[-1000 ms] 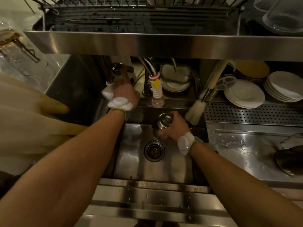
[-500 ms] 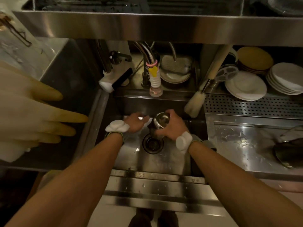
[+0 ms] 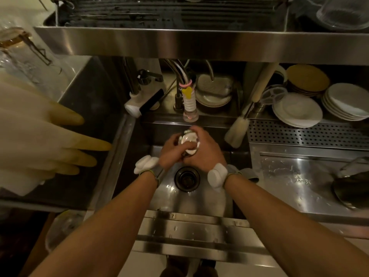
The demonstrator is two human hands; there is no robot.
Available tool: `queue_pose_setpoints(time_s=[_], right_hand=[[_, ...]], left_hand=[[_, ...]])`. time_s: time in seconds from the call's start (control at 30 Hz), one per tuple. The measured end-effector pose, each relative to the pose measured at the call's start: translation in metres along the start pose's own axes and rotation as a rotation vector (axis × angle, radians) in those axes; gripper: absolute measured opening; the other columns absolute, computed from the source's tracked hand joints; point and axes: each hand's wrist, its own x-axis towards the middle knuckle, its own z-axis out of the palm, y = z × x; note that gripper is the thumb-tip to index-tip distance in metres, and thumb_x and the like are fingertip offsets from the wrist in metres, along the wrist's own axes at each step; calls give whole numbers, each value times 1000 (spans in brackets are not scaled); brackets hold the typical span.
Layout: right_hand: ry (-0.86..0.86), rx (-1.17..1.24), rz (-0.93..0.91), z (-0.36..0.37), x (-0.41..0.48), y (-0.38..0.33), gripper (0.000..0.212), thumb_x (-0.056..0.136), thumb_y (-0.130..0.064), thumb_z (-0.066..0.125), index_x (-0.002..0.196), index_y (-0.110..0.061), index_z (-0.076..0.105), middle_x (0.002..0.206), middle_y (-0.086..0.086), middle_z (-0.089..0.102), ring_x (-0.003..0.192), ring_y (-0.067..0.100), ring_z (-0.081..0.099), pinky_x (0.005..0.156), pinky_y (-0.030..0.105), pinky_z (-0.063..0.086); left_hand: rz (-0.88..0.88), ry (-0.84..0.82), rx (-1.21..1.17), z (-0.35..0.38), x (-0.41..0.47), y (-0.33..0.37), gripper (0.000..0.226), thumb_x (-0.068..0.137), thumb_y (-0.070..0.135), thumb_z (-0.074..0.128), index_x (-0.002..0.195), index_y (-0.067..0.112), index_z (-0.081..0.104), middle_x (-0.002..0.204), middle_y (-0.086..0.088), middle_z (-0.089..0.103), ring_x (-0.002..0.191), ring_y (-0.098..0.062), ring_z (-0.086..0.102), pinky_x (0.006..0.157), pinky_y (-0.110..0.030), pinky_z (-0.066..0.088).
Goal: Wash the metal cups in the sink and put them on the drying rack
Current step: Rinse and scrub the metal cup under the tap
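Setting: a kitchen, at its dishwashing station. Evidence, all located from the sink [image 3: 199,198]:

- The basin is stainless steel, with a round drain [image 3: 187,177] in its floor.
- Behind, to the left: a lever faucet [image 3: 143,102]. Behind, at centre: a shallow dish [image 3: 213,96] holding what looks like a scrub pad.
- At the back right corner: a leaning bottle brush [image 3: 237,130].
- To the right: a wet steel draining board [image 3: 289,176] with a dark pan [image 3: 351,188], partly cut off. Beyond it, a perforated ledge [image 3: 307,134], with stacked white plates [image 3: 297,109] and brownish plates [image 3: 307,79] just behind.
- To the left: pale rubber gloves [image 3: 40,140], close to the camera.
- Above: a wire drying rack [image 3: 171,9] on a steel shelf [image 3: 199,44], with an upturned glass bowl [image 3: 343,15] at its right end.
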Motion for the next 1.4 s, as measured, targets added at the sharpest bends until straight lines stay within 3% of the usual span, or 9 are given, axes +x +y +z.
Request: queue_pose_setpoints(time_s=[0.1, 0.17, 0.23, 0.33, 0.4, 0.57, 0.67, 0.83, 1.4], right_hand=[[-174, -134, 47, 1, -5, 5, 94, 57, -30, 87, 137, -22, 38, 125, 7, 60, 112, 26, 59, 93, 37, 51], [-58, -67, 35, 1, -8, 6, 96, 56, -30, 86, 137, -24, 36, 129, 6, 55, 115, 24, 57, 96, 39, 49], [54, -10, 37, 2, -10, 4, 96, 55, -29, 86, 137, -25, 35, 132, 6, 50, 115, 22, 54, 96, 38, 48], [-109, -170, 80, 5, -9, 6, 89, 57, -31, 85, 133, -21, 39, 124, 8, 57, 109, 26, 59, 91, 36, 51], [-89, -173, 96, 3, -15, 6, 87, 59, -31, 84, 133, -22, 39, 124, 7, 55, 109, 26, 58, 90, 35, 50], [91, 23, 190, 3, -21, 6, 96, 58, -34, 86, 137, -22, 34, 130, 4, 53, 115, 21, 54, 99, 35, 47], [-96, -205, 264, 7, -22, 13, 94, 58, -34, 86, 136, -18, 34, 129, 11, 54, 114, 31, 56, 95, 40, 50], [-117, -230, 284, 2, -16, 12, 97, 58, -40, 84, 138, -18, 34, 127, 12, 54, 114, 34, 56, 94, 40, 50], [-169, -340, 258, -22, -17, -22, 100, 52, -43, 84, 137, -26, 32, 127, 9, 54, 113, 33, 57, 93, 47, 50]], left_hand=[[-178, -94, 59, 3, -1, -18, 89, 37, 62, 80, 112, 17, 66, 113, -12, 70, 104, -30, 67, 95, -49, 52], [-30, 0, 18, 6, -4, -14, 71, 45, 55, 84, 104, 21, 65, 113, -9, 69, 104, -26, 67, 95, -45, 53], [83, 75, 63, 6, -4, -8, 66, 58, 49, 80, 115, 24, 58, 118, -6, 64, 108, -22, 63, 96, -40, 52], [-148, -7, 289, 9, -11, -8, 84, 67, 71, 62, 132, 20, 49, 130, -8, 56, 119, -31, 54, 94, -46, 48], [-217, -39, 281, 5, -13, -9, 97, 63, 85, 49, 140, 24, 44, 132, 0, 52, 120, -28, 50, 90, -42, 43], [-114, 125, 174, -12, -5, -5, 76, 86, 73, 29, 124, 15, 60, 122, -6, 57, 114, -26, 52, 97, -40, 39], [-70, 141, 539, -24, -5, -17, 60, 95, 56, 37, 119, 8, 64, 129, -14, 60, 122, -28, 53, 101, -30, 37], [-81, 80, 878, -36, -1, -24, 53, 97, 47, 40, 133, 10, 54, 142, -10, 51, 131, -28, 47, 105, -30, 36], [6, 14, 917, -16, -24, 10, 52, 88, 20, 61, 138, 15, 48, 138, -10, 53, 126, -27, 52, 101, -28, 40]])
